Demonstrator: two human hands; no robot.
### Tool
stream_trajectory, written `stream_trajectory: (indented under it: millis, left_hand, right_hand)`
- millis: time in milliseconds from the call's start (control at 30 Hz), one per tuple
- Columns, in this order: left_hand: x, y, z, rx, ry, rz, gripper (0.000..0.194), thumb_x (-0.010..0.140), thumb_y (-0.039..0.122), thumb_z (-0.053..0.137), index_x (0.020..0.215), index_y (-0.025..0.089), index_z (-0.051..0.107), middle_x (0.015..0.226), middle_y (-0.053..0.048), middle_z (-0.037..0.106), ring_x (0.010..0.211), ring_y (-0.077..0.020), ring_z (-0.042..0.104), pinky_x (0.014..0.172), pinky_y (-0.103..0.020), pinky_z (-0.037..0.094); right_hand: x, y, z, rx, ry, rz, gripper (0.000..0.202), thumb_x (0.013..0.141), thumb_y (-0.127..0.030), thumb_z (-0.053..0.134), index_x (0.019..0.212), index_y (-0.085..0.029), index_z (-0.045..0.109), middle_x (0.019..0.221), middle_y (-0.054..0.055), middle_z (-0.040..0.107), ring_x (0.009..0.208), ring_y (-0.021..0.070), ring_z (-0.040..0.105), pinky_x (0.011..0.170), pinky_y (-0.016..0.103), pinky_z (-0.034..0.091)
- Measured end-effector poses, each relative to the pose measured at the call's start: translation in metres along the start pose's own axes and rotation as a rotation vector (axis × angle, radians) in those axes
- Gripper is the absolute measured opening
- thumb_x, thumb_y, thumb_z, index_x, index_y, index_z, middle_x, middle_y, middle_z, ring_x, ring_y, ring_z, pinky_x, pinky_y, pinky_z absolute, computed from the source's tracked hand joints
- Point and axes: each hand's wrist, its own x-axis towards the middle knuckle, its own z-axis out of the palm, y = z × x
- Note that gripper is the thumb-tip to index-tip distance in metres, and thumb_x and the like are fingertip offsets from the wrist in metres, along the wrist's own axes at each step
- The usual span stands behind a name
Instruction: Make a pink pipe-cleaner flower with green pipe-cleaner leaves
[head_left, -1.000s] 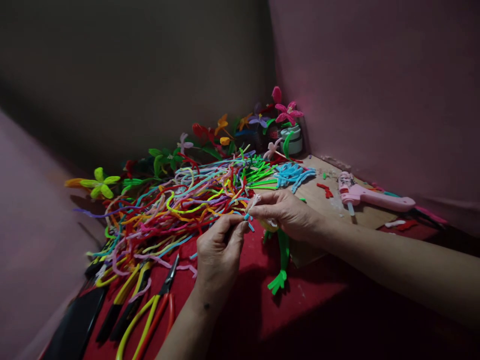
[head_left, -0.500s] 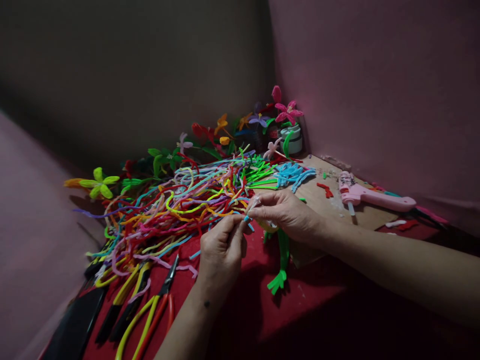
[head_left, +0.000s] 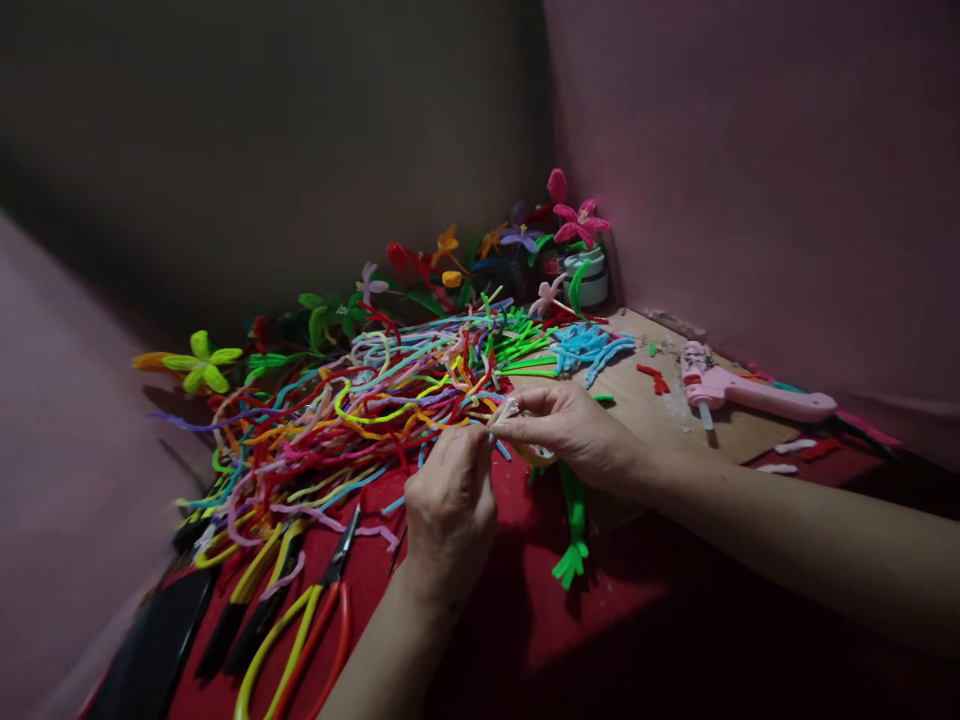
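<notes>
My right hand (head_left: 581, 430) pinches a small whitish piece (head_left: 508, 410) between thumb and forefinger. Against those fingertips, my left hand (head_left: 452, 480) has its thumb and fingers pressed together; what they grip is hidden. Just below the right hand is a green fuzzy strip (head_left: 574, 520) with a frayed end, and I cannot tell if it hangs from the hand or lies on the cloth. Behind both hands spreads a heap of coloured pipe cleaners (head_left: 375, 405).
A pink glue gun (head_left: 772, 393) lies on cardboard (head_left: 637, 400) at the right. Scissors (head_left: 330, 590) and black-and-yellow pliers (head_left: 251, 595) lie at the left on the red cloth (head_left: 540, 630). Fuzzy flowers (head_left: 581, 222) line the back, with cut blue pieces (head_left: 589, 350) nearer.
My left hand has turned and closed further over the fingertips; a small blue bit visible there before is hidden. The green strip has shifted slightly right.
</notes>
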Motion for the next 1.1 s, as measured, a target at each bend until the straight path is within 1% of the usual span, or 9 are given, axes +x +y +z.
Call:
stream_trajectory:
  millis: [133,233,333,433,600,700,800,967,1100]
  left_hand:
    - [0.004,0.006,-0.006,-0.146,-0.028,-0.209,0.007,0.078,0.019,0.053,0.077,0.017,0.059,0.066,0.0,0.058,0.056,-0.0087,0.051,0.055,-0.019,0.04]
    - [0.007,0.011,-0.01,-0.341,-0.114,-0.476,0.009,0.077,0.025,0.054,0.074,0.018,0.06,0.062,0.001,0.054,0.049,-0.0076,0.044,0.046,-0.019,0.035]
    - [0.009,0.014,-0.012,-0.609,-0.168,-0.704,0.012,0.076,0.028,0.056,0.072,0.017,0.058,0.053,0.004,0.045,0.043,-0.0058,0.036,0.039,-0.018,0.028]
    - [0.011,0.014,-0.013,-0.843,-0.208,-0.808,0.014,0.075,0.028,0.058,0.07,0.015,0.056,0.048,0.006,0.038,0.041,-0.0039,0.031,0.038,-0.016,0.023]
    - [0.016,0.012,-0.015,-1.188,-0.281,-0.952,0.015,0.072,0.026,0.061,0.071,0.013,0.054,0.055,0.005,0.047,0.035,0.0003,0.028,0.035,-0.014,0.02]
    - [0.017,0.01,-0.015,-1.288,-0.339,-0.994,0.015,0.072,0.027,0.061,0.071,0.013,0.053,0.056,0.005,0.049,0.032,0.0014,0.026,0.033,-0.014,0.019]
    - [0.017,0.011,-0.015,-1.252,-0.325,-0.975,0.016,0.073,0.027,0.06,0.071,0.013,0.053,0.057,0.004,0.05,0.033,0.0011,0.028,0.034,-0.014,0.021]
    - [0.013,0.017,-0.012,-0.94,-0.207,-0.871,0.017,0.075,0.028,0.058,0.068,0.014,0.053,0.049,0.006,0.041,0.038,-0.002,0.031,0.036,-0.015,0.022]
    - [0.01,0.02,-0.008,-0.773,-0.133,-0.815,0.016,0.075,0.03,0.058,0.069,0.015,0.054,0.046,0.006,0.038,0.039,-0.004,0.032,0.036,-0.016,0.024]
  right_hand:
    - [-0.001,-0.011,0.001,-0.081,0.04,0.027,0.024,0.055,-0.028,0.074,0.069,-0.012,0.063,0.065,-0.002,0.051,0.059,0.0075,0.043,0.054,0.021,0.033]
    - [-0.001,-0.014,0.0,-0.108,0.079,0.036,0.019,0.058,-0.026,0.072,0.067,-0.013,0.064,0.064,-0.001,0.051,0.059,0.0078,0.042,0.053,0.021,0.032]
    - [-0.001,-0.011,-0.003,-0.044,0.05,0.026,0.014,0.061,-0.025,0.07,0.067,-0.013,0.065,0.064,-0.001,0.053,0.058,0.0075,0.043,0.053,0.021,0.032]
    - [0.001,-0.006,-0.005,0.07,0.002,0.046,0.01,0.06,-0.021,0.07,0.066,-0.014,0.065,0.061,-0.002,0.053,0.055,0.0064,0.043,0.053,0.021,0.033]
    - [0.004,-0.001,-0.007,0.182,-0.033,0.1,0.012,0.058,-0.018,0.071,0.067,-0.014,0.067,0.063,-0.001,0.057,0.059,0.008,0.048,0.056,0.023,0.034]
    - [0.004,-0.002,-0.008,0.198,-0.043,0.114,0.012,0.057,-0.018,0.072,0.066,-0.013,0.066,0.064,0.0,0.058,0.06,0.0086,0.049,0.058,0.023,0.036]
    - [0.003,-0.004,-0.009,0.149,-0.039,0.086,0.013,0.059,-0.021,0.071,0.068,-0.013,0.066,0.063,-0.001,0.056,0.057,0.0075,0.047,0.055,0.023,0.035]
    - [0.002,-0.005,-0.008,0.025,0.022,0.034,0.017,0.06,-0.026,0.071,0.069,-0.014,0.064,0.057,-0.004,0.052,0.05,0.0052,0.04,0.048,0.021,0.028]
    - [0.002,-0.004,-0.006,0.077,0.032,0.04,0.014,0.06,-0.022,0.071,0.067,-0.014,0.061,0.056,-0.005,0.05,0.049,0.0047,0.039,0.049,0.021,0.029]
